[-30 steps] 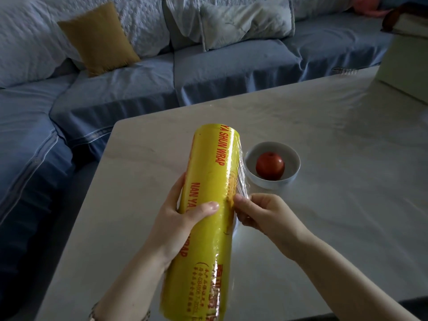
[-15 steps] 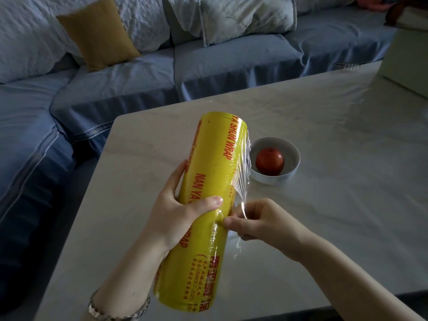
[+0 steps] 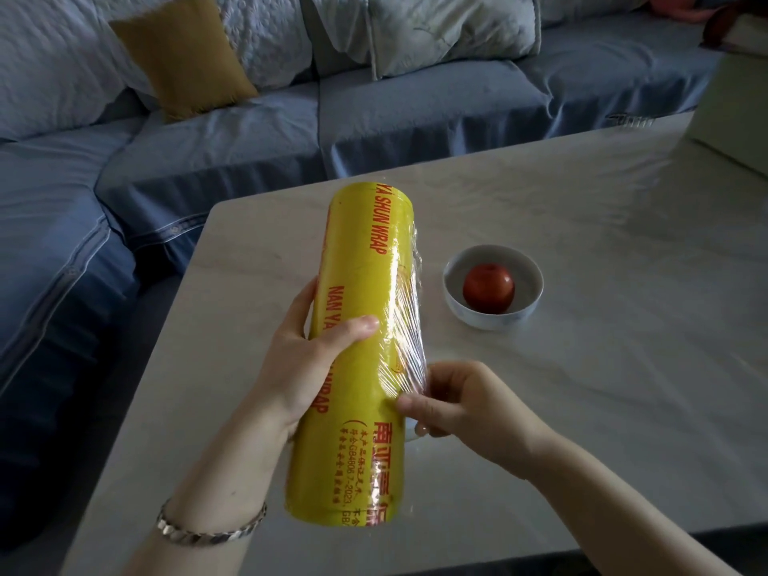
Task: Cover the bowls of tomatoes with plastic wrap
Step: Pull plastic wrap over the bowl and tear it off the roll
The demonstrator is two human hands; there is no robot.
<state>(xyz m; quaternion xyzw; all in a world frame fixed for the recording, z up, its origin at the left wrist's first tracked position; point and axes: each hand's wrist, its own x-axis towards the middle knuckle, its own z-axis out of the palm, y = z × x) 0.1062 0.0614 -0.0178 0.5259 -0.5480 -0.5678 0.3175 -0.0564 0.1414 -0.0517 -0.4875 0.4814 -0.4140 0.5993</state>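
Observation:
A big yellow roll of plastic wrap (image 3: pixel 357 326) with red lettering is held lengthwise above the pale table (image 3: pixel 602 367). My left hand (image 3: pixel 307 367) grips its middle from the left, thumb across the top. My right hand (image 3: pixel 461 403) pinches the loose edge of clear film (image 3: pixel 409 338), which lifts crinkled off the roll's right side. To the right of the roll a small white bowl (image 3: pixel 453 299) stands on the table with one red tomato (image 3: pixel 488 288) in it, uncovered.
A blue sofa (image 3: pixel 415 118) with a mustard cushion (image 3: pixel 183 56) and pale cushions runs behind and left of the table. A pale box (image 3: pixel 731 110) stands at the table's far right corner. A silver bracelet (image 3: pixel 208 530) is on my left wrist.
The roll has risen and shifted away from me, so its near end now shows. My right hand has peeled a wider strip of film off the roll's right side.

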